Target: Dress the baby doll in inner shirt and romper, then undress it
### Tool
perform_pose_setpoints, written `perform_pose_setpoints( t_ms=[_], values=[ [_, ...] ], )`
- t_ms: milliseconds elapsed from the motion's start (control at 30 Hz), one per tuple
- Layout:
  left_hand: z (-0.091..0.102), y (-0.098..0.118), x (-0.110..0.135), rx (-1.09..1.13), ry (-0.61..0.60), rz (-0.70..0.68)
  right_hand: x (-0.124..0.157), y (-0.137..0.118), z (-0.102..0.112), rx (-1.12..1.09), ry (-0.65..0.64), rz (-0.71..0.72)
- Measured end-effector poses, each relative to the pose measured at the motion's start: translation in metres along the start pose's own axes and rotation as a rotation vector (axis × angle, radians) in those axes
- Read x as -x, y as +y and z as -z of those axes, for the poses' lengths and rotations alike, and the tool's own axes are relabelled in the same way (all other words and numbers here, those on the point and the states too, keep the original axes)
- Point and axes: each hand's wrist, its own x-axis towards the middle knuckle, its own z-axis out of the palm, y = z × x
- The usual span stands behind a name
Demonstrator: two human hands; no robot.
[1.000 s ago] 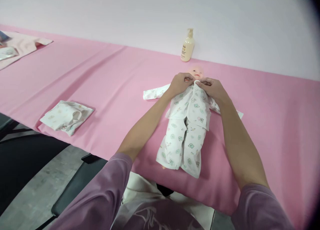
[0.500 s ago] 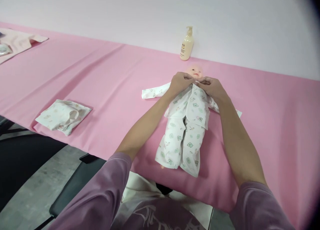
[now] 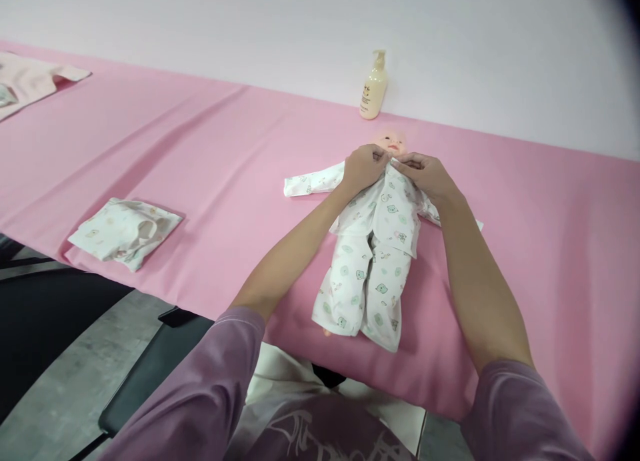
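Note:
A baby doll point(image 3: 391, 143) lies on its back on the pink table point(image 3: 200, 147), head toward the wall. It wears a white printed jacket point(image 3: 387, 214) and matching trousers point(image 3: 363, 287). My left hand point(image 3: 364, 168) pinches the jacket's collar on the left side of the doll's neck. My right hand point(image 3: 424, 175) pinches the collar on the other side, fingertips almost touching the left hand's. Both hands are closed on the cloth just under the doll's chin.
A folded printed garment point(image 3: 125, 231) lies near the table's front edge at left. A cream pump bottle point(image 3: 374, 87) stands by the wall behind the doll. A pale pink cloth point(image 3: 30, 81) lies at far left. A dark chair point(image 3: 150, 374) stands below the table edge.
My hands stay at the doll's collar with only small finger shifts. The view has drifted slightly.

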Motion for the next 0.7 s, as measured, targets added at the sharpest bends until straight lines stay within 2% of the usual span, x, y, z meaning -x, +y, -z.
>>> perform_pose_setpoints(
  t_ms=[233, 467, 700],
  values=[
    [-0.001, 0.003, 0.002, -0.061, 0.011, -0.02, 0.0002, 0.0015, -0.0004, -0.065, 0.009, -0.019],
    [-0.0051, -0.0044, -0.0015, -0.039, 0.032, -0.044, -0.0005, 0.0058, -0.001, -0.125, 0.021, -0.024],
    [-0.0008, -0.0029, 0.0012, 0.025, 0.01, -0.04, -0.001, 0.0058, -0.0011, -0.09, 0.013, -0.079]
  ],
)
